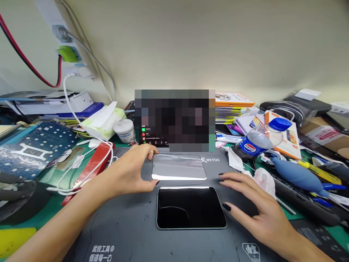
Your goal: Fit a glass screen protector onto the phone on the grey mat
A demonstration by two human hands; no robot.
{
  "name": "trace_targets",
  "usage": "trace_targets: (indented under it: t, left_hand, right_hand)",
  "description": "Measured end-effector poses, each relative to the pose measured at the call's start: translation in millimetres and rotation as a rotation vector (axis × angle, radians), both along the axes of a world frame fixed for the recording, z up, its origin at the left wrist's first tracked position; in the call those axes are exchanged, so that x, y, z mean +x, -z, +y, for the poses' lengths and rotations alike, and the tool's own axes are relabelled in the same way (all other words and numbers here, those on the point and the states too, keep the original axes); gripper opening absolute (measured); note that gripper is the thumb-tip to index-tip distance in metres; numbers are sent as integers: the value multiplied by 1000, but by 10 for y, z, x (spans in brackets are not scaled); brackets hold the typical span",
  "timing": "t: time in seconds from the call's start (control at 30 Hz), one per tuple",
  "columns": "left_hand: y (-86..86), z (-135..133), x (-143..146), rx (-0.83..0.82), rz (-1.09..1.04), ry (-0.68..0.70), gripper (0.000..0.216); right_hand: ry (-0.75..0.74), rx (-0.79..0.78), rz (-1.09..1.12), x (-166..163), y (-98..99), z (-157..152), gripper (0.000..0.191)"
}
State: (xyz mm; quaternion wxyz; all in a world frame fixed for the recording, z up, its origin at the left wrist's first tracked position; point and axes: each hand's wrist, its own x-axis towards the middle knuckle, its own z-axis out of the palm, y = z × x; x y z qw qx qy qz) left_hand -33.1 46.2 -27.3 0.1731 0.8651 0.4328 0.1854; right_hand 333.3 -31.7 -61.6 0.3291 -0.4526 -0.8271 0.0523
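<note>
Left hand (136,163) has its thumb and fingers spread around the left end of a clear glass sheet (178,166); can't really tell if it's gripping or just hovering there. Right below that, a phone (191,209) lies sideways with its black screen up, on a dark grey mat (131,225). The right hand (256,203) is just off the phone's right side, fingers loose and holding nothing. Pretty cluttered around them: a tissue pack (102,125) and white jar (124,131) on the left, a blue-capped bottle (248,147) leaning over on the right, near a blue air blower (298,174).
</note>
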Motion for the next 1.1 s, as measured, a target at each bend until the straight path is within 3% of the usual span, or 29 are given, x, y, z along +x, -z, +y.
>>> trace_targets:
  t: [0.2,0.33,0.6,0.9,1.1]
  left_hand:
    - [-29,-141,89,-64,-80,59,45]
    - [-66,-258,183,-160,-63,111,44]
    - [-185,-384,237,-170,-28,162,50]
    - [-223,-379,254,-91,103,227,45]
    - [-219,-356,275,-125,188,246,47]
  right_hand:
    - [61,-8,-25,65,96,-32,63]
    - [13,-28,-36,87,144,-38,72]
    - [-207,-63,-83,11,-51,30,72]
    - [-256,46,-148,-73,-123,-19,42]
    - [-304,73,-156,-117,-135,-32,39]
